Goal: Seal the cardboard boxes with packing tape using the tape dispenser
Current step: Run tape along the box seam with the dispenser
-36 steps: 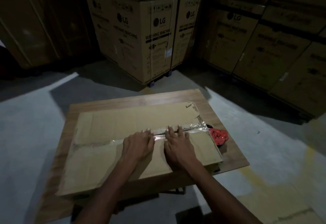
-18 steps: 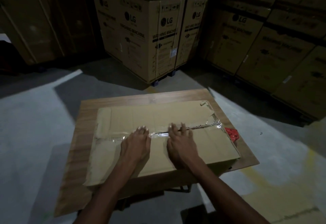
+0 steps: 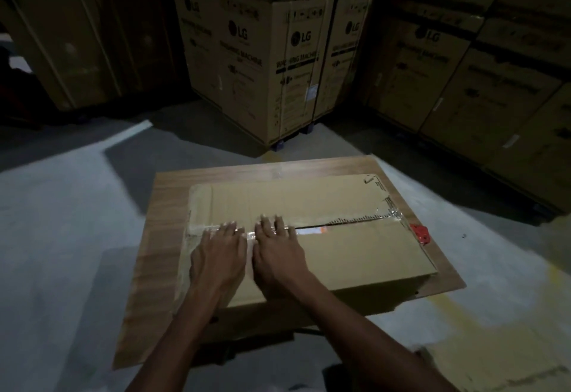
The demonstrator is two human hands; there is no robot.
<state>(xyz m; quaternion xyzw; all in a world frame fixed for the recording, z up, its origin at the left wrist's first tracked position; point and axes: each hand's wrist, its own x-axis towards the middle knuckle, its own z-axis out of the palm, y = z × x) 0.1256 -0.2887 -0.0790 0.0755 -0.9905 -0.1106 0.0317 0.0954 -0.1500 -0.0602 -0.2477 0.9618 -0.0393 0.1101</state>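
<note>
Cardboard box [image 3: 309, 237] lying flat on the wooden counter [image 3: 173, 206], long axis left–right; clear packing tape [image 3: 383, 217] follows its centre seam. Left hand [image 3: 217, 257] and right hand [image 3: 279, 255] press the tape flat, fingers straight, gripping nothing. Step: smoothing. Next, probably, the unsmoothed stretch rightward. Red tape dispenser [image 3: 420, 233] rests beside the right end.

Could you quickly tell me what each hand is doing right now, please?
Left hand: open, fingers flat, pressing the tape on the cardboard box.
Right hand: open, fingers flat on the same seam, holding nothing.
</note>
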